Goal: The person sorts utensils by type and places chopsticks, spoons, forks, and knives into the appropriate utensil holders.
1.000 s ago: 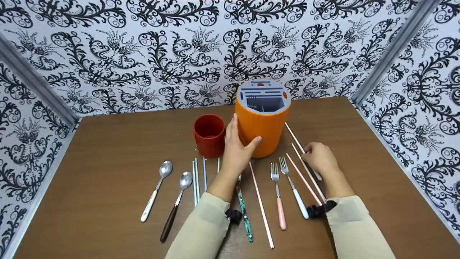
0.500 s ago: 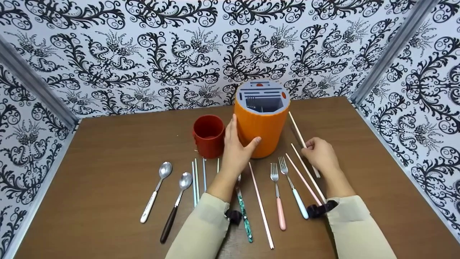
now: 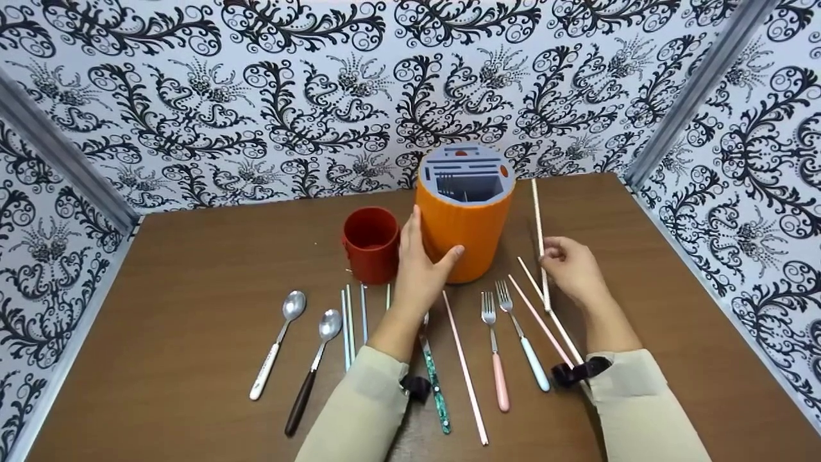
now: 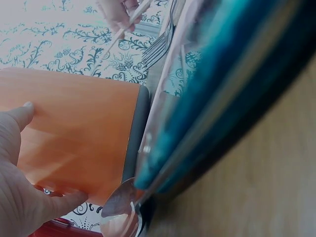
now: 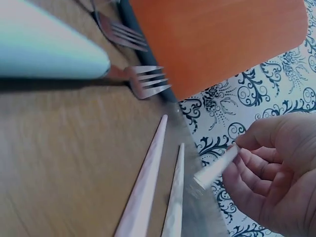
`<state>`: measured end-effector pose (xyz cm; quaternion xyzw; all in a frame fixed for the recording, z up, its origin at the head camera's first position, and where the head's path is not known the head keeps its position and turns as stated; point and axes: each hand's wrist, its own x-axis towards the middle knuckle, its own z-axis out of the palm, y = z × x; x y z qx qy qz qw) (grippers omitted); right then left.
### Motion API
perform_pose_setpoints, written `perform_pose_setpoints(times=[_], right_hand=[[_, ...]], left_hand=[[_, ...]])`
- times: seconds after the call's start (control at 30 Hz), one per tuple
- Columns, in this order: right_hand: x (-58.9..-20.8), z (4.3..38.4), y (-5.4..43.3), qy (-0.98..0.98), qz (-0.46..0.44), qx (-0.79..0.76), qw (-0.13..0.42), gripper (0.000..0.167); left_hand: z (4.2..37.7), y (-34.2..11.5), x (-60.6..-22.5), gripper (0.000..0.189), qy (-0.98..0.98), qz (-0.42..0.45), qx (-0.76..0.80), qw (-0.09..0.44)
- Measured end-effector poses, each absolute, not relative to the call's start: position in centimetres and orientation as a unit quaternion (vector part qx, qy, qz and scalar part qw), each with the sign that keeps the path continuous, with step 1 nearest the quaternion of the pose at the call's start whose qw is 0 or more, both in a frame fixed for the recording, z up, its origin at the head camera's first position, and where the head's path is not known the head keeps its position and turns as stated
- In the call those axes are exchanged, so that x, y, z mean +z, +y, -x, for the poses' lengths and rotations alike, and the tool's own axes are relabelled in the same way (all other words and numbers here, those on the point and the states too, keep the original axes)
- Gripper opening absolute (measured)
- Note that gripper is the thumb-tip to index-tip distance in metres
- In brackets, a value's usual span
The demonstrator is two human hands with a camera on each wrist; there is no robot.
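My right hand (image 3: 573, 269) pinches a chopstick (image 3: 537, 212) toward the tabletop's (image 3: 648, 269) right edge; left hand (image 3: 420, 266) spread against the orange container (image 3: 473, 234).

The left wrist view cuts off the orange holder (image 4: 81, 131); the teal handle (image 4: 203, 96) there is blurred.

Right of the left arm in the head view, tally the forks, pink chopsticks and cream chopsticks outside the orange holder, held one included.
Forks: 2
Pink chopsticks: 2
Cream chopsticks: 2, one in the right hand
Total: 6
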<state>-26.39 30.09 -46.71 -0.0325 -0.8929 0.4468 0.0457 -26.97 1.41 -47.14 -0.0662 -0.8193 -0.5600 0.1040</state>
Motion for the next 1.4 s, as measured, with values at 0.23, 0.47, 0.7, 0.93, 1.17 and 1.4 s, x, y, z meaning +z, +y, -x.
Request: perform_pose_setpoints(times=[0.23, 0.47, 0.7, 0.93, 1.17, 1.4], right_hand=[[-45.8, 26.2, 29.7, -0.849, 0.058, 0.522, 0.050, 0.036], [-45.0, 25.7, 29.4, -0.827, 0.073, 0.552, 0.076, 0.022], [-43.3, 25.2, 28.6, -0.769, 0.069, 0.627, 0.104, 0.007], [-40.9, 24.9, 27.0, -0.710, 0.039, 0.691, 0.129, 0.010], [-37.9, 25.2, 25.5, -0.681, 0.018, 0.716, 0.153, 0.012], [-35.6, 25.8, 24.3, -0.653, -0.011, 0.734, 0.185, 0.012]], left_hand=[[27.0, 1.4, -47.3, 0.103, -0.818, 0.065, -0.562, 0.102], [27.0, 1.5, -47.2, 0.103, -0.821, 0.069, -0.556, 0.108], [26.9, 1.7, -46.9, 0.103, -0.822, 0.065, -0.557, 0.103], [27.0, 1.7, -47.0, 0.102, -0.822, 0.065, -0.556, 0.103], [27.1, 1.6, -47.1, 0.103, -0.820, 0.065, -0.559, 0.104], [27.0, 1.6, -47.1, 0.102, -0.821, 0.062, -0.557, 0.105]])
